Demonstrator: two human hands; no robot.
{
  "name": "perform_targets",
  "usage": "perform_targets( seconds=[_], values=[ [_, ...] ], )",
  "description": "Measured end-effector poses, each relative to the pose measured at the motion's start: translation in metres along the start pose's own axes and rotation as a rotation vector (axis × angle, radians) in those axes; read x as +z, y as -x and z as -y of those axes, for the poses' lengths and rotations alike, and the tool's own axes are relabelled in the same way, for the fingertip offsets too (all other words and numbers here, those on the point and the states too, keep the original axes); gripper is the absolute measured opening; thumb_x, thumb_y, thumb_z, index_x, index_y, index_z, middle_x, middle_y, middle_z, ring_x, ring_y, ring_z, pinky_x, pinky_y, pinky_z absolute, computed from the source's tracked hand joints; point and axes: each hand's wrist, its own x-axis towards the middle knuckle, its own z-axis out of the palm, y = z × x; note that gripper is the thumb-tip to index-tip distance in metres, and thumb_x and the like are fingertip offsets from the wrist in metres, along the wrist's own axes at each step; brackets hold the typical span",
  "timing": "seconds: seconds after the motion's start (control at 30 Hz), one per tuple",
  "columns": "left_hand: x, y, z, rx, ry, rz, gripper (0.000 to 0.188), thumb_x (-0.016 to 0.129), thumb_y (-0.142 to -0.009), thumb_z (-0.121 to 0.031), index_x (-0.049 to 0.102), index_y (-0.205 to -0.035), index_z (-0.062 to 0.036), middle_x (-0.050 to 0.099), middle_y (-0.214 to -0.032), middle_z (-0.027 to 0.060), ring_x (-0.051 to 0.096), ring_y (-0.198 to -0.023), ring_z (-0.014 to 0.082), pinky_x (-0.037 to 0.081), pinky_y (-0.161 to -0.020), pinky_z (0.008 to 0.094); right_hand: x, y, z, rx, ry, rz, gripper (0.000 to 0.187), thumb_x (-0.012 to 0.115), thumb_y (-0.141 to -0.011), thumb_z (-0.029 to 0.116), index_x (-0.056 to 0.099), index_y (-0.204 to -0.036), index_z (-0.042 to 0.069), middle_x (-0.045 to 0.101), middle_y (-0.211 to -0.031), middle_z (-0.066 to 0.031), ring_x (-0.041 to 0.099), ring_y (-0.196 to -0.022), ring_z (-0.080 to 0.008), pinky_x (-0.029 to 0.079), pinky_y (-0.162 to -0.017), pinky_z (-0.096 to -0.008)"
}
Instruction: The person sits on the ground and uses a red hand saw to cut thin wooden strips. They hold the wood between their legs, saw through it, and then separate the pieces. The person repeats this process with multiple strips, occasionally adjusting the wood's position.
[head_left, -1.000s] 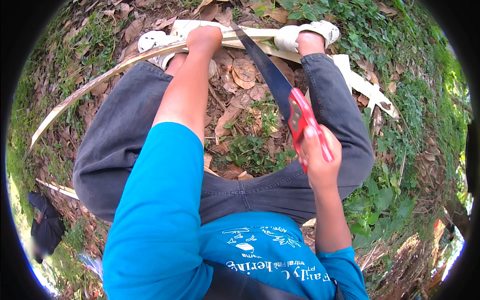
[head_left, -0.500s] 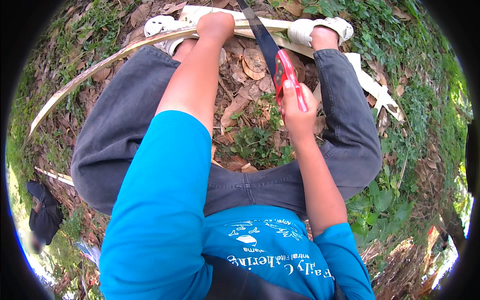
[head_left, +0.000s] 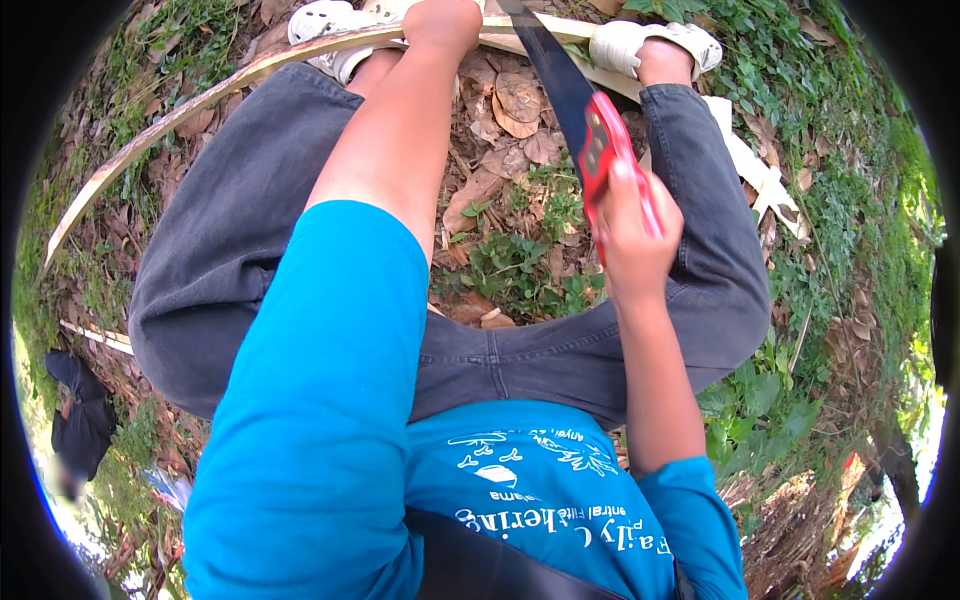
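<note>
Leaf-littered ground (head_left: pixel 520 110); right hand (head_left: pixel 632 245) grips saw (head_left: pixel 575 110); left hand (head_left: pixel 442 20) presses strip (head_left: pixel 200 105).

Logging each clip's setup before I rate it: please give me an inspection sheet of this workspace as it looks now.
Surface: bare ground with dry leaves and low green plants.
Job's things: hand saw with red handle and dark blade, laid across a long pale strip that the white sandals stand on.
Clutter: more pale offcuts at the right.
Grippers: left hand pressed down on the strip; right hand with fingers closed around the saw handle.
Cables: nothing seen.
Surroundings: leafy undergrowth all around; another person at the lower left edge.
</note>
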Motion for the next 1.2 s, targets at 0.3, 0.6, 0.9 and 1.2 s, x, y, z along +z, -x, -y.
perform_targets(
  seconds=[0.3, 0.6, 0.9, 1.2],
  values=[
    [-0.007, -0.001, 0.003, -0.005, 0.029, 0.086, 0.023, 0.065, -0.088, -0.015, 0.081, -0.104, -0.0094, 0.078, -0.111, 0.0141, 0.074, -0.105, 0.0309, 0.059, -0.089, 0.0441, 0.009, -0.007, -0.038, 0.019, -0.041, 0.004, 0.028, 0.067, -0.104, 0.025, 0.061, -0.084, 0.007, 0.053, -0.07, 0.0061, 0.045, -0.061, -0.0013, 0.035, -0.054, -0.0223],
    [-0.025, -0.038, 0.014, 0.181, 0.05, 0.495, 0.03, 0.076, -0.073, -0.019, 0.08, -0.099, -0.0032, 0.078, -0.106, 0.0155, 0.076, -0.095, 0.0281, 0.06, -0.082, 0.0426, 0.008, 0.017, -0.025, 0.045, 0.048, 0.005, 0.029, 0.067, -0.104, 0.025, 0.059, -0.084, 0.006, 0.05, -0.067, 0.0053, 0.043, -0.058, -0.0032, 0.037, -0.053, -0.0237],
    [-0.019, -0.038, 0.031, 0.046, 0.138, 0.536, 0.025, 0.079, -0.071, -0.014, 0.08, -0.093, -0.0033, 0.079, -0.095, 0.0135, 0.076, -0.082, 0.0248, 0.06, -0.073, 0.0393, -0.011, 0.023, 0.022, 0.137, -0.095, 0.047, 0.028, 0.065, -0.105, 0.027, 0.059, -0.088, 0.006, 0.053, -0.061, 0.0033, 0.048, -0.051, -0.0042, 0.038, -0.047, -0.0237],
    [-0.029, -0.029, 0.022, 0.116, 0.005, 0.313, 0.026, 0.08, -0.075, -0.022, 0.08, -0.095, -0.0051, 0.079, -0.1, 0.0151, 0.076, -0.09, 0.0295, 0.061, -0.078, 0.0431, 0.031, -0.046, -0.027, -0.05, -0.022, -0.05, 0.031, 0.068, -0.103, 0.022, 0.062, -0.078, 0.005, 0.054, -0.066, 0.0069, 0.044, -0.057, -0.0017, 0.034, -0.051, -0.0235]
  ],
)
